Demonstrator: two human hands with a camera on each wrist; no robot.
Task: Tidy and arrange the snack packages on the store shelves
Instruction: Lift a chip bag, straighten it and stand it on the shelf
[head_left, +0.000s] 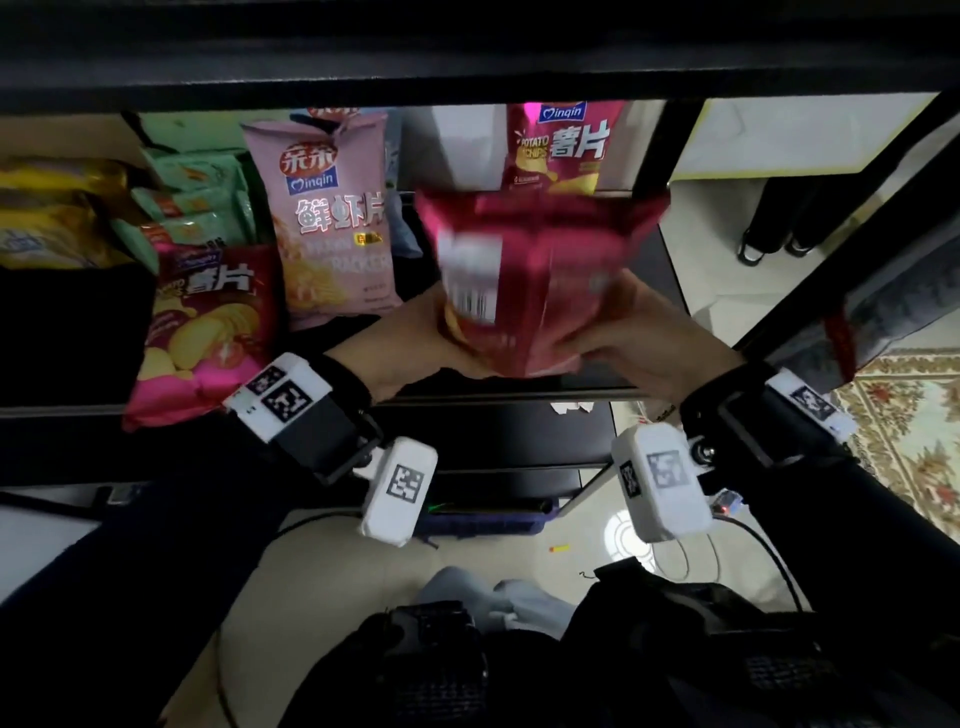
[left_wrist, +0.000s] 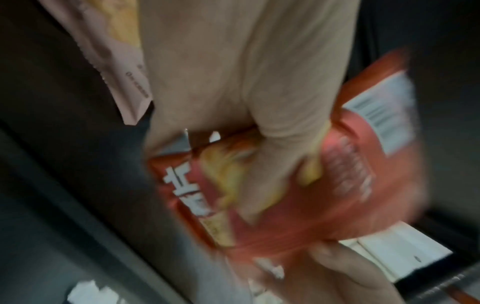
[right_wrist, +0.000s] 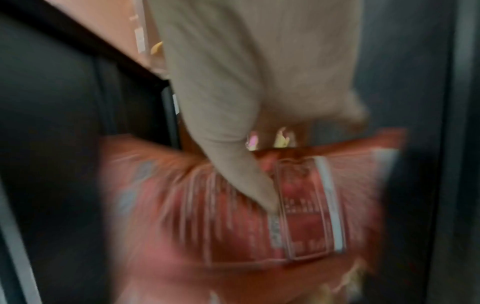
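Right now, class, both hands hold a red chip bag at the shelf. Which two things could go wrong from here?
1. The left hand and right hand grip only the bottom of the red chip bag, so squeezing may crush the chips.
2. Pushed in, it could knock over the upright chip bag behind it, or brush the pink prawn cracker bag on its left.

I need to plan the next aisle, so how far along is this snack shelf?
Done: a pink prawn cracker bag and a red potato chip bag stand upright at the back. In hand: both the left hand and right hand grip another red chip bag, back side showing. Left: a fallen chip bag overhangs the shelf edge, and green packets lie jumbled.
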